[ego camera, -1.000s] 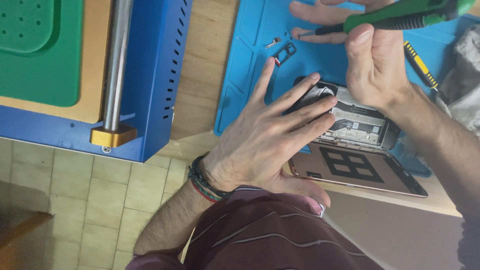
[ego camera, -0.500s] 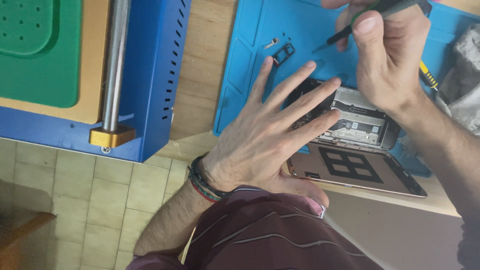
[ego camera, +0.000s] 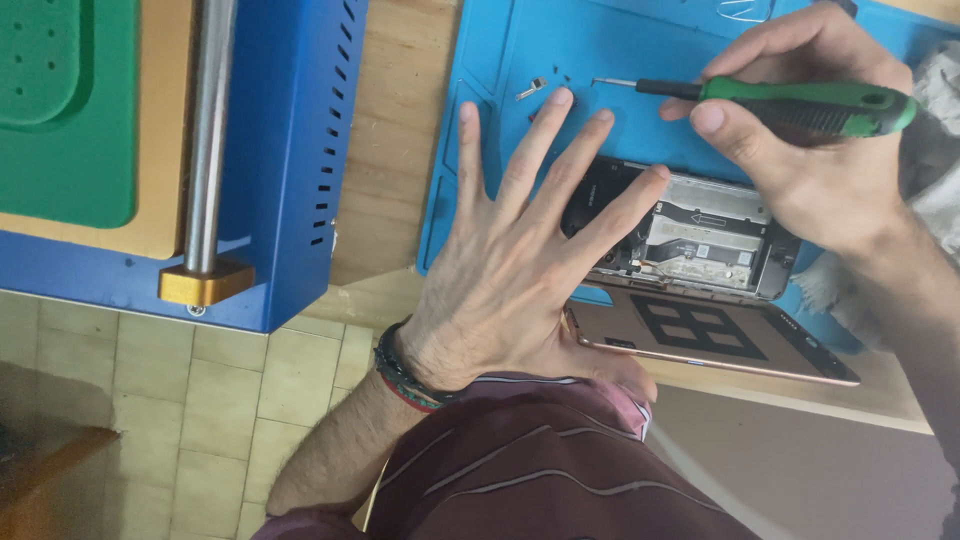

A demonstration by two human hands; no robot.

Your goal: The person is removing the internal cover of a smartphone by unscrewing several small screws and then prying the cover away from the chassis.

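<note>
My left hand (ego camera: 520,255) lies flat with fingers spread over the left end of an opened phone (ego camera: 700,240), which rests on a blue work mat (ego camera: 610,50). The phone's inner parts and metal shields show. My right hand (ego camera: 810,150) grips a green-handled screwdriver (ego camera: 800,100) held level, its thin tip pointing left above the mat, just past my left fingertips. A small metal bracket (ego camera: 531,89) and tiny screws lie on the mat near the tip. A detached back panel (ego camera: 710,335) with a dark square pattern sits beside the phone at the table's near edge.
A blue machine (ego camera: 290,150) with a green pad (ego camera: 60,110) and a steel roller (ego camera: 210,140) stands on the left. The wooden table (ego camera: 390,130) shows between it and the mat. A grey cloth (ego camera: 930,150) lies at the right. Tiled floor (ego camera: 150,400) is below.
My right hand swung the screwdriver from tilted to level, tip now pointing left near my left fingertips. My left hand's fingers spread wider and reach further up the mat, covering the small dark part there.
</note>
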